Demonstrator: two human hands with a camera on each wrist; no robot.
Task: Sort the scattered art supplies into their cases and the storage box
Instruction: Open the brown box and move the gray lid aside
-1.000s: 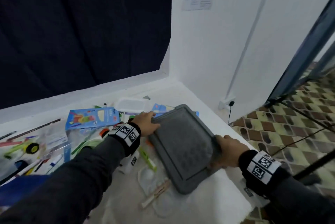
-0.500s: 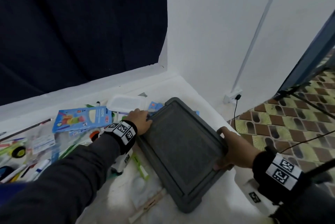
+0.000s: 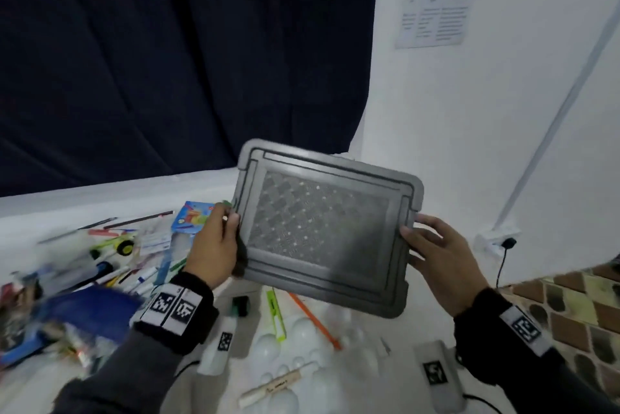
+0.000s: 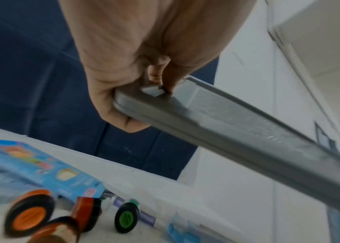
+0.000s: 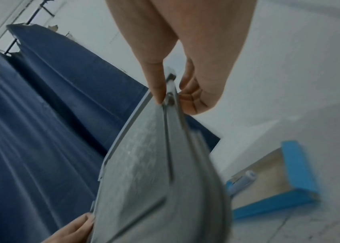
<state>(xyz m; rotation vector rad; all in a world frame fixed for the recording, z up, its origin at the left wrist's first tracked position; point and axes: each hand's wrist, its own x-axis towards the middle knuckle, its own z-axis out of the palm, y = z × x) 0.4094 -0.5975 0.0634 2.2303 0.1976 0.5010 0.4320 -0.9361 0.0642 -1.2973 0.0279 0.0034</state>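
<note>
While both hands grip it, the grey storage-box lid (image 3: 327, 239) tilts above the surface (image 3: 362, 329): left hand (image 3: 214, 242) at 9 o'clock, right hand (image 3: 436, 252) at 3 o'clock.

Head view: light dim, cool and bluish, even, source not visible. White wall (image 3: 486, 132) was brightest; dark curtain (image 3: 167, 61) showed almost no detail. Grey lid (image 3: 327, 232) shaded darker toward its lower right. Scattered supplies (image 3: 100, 256) at left were smeared by motion blur. Straight lines bowed at the frame edges. Both wrist views were soft and grainy; wheels (image 4: 28, 212) in the left wrist view were blurred, blue box (image 5: 298, 179) in the right wrist view out of focus.
</note>
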